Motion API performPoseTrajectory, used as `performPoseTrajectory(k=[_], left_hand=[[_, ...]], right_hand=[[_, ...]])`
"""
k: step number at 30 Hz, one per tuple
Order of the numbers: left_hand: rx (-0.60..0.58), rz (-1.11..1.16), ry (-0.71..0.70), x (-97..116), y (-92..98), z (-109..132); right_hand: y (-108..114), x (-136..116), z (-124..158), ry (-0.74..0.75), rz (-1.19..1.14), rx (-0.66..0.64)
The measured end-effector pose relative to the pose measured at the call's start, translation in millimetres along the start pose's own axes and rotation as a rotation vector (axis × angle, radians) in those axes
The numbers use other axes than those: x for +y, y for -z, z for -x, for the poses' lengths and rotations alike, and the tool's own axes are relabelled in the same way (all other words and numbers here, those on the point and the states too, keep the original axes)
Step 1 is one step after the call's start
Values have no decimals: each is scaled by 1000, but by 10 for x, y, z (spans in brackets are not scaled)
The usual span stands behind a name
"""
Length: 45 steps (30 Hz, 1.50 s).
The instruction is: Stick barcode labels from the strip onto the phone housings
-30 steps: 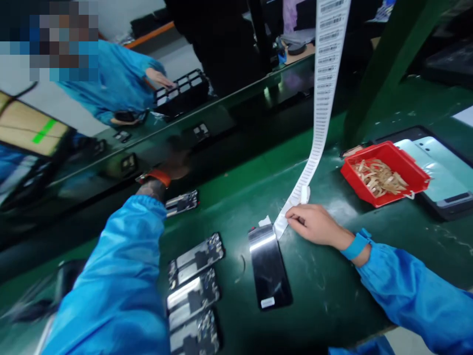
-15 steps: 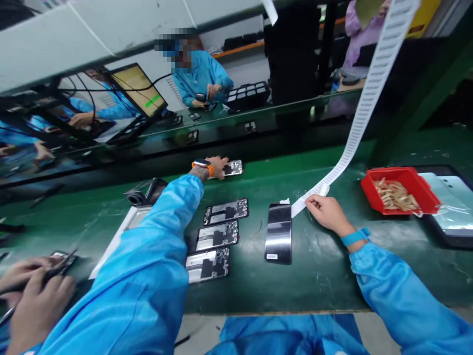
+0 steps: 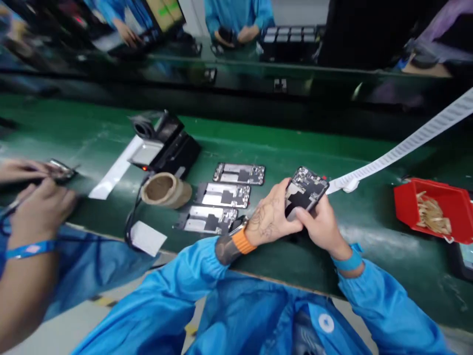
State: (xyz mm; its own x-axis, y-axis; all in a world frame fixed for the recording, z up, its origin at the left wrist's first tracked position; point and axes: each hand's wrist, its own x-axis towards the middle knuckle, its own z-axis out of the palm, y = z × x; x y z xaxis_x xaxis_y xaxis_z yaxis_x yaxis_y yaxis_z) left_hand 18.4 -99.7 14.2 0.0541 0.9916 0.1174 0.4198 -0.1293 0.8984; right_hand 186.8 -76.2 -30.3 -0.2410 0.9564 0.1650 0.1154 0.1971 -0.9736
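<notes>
Both hands hold one opened phone frame (image 3: 305, 190) above the green bench (image 3: 332, 158), its circuit side up. My left hand (image 3: 271, 217), with an orange watch band at the wrist, grips its left side. My right hand (image 3: 320, 227) closes on its lower right edge. Three more open phone frames (image 3: 239, 173) lie in a column just left of my hands. A long white label strip (image 3: 406, 145) runs from the right down to the bench beside the held frame.
A red bin (image 3: 432, 207) of tan scraps stands at the right. A tape roll (image 3: 164, 190), a black device (image 3: 166, 143) and a white card (image 3: 148, 238) sit at the left. A co-worker's hands (image 3: 35, 207) work at the far left; other people stand behind.
My left hand came back from the far side of the bench with a phone frame. My right hand left the label strip and joined it. The dark phone that lay on the bench is hidden.
</notes>
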Motion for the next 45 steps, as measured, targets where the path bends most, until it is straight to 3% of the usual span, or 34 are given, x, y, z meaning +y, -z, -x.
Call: performPoseTrajectory(k=[3, 8, 10, 14, 16, 19, 23, 26, 33, 39, 45], left_hand=[[-56, 125, 37, -144, -193, 52], [-324, 496, 139, -366, -197, 7], [-284, 488, 127, -377, -213, 11], [-72, 380, 192, -342, -262, -10], [-13, 534, 289, -335, -260, -47], [46, 835, 446, -318, -210, -97], [73, 1077, 591, -236, -132, -126], [92, 1239, 675, -183, -115, -132], [29, 1340, 739, -187, -120, -112], [-239, 1477, 788, -246, -86, -76], [-297, 1443, 692, -241, -62, -52]], right_hand=[[-80, 39, -16, -95, 83, 129], [25, 178, -115, -217, -9, 205], [17, 164, -118, -243, 16, 189], [-23, 39, -45, -199, 78, -12], [-13, -17, -1, -112, 104, -74], [11, -52, 38, 68, 168, -8], [13, -86, 43, 331, 424, 23], [5, -135, 39, 435, 565, -9], [-1, -148, 53, 452, 588, -147], [4, -124, 50, 389, 608, -9], [0, -92, 70, 190, 434, 0]])
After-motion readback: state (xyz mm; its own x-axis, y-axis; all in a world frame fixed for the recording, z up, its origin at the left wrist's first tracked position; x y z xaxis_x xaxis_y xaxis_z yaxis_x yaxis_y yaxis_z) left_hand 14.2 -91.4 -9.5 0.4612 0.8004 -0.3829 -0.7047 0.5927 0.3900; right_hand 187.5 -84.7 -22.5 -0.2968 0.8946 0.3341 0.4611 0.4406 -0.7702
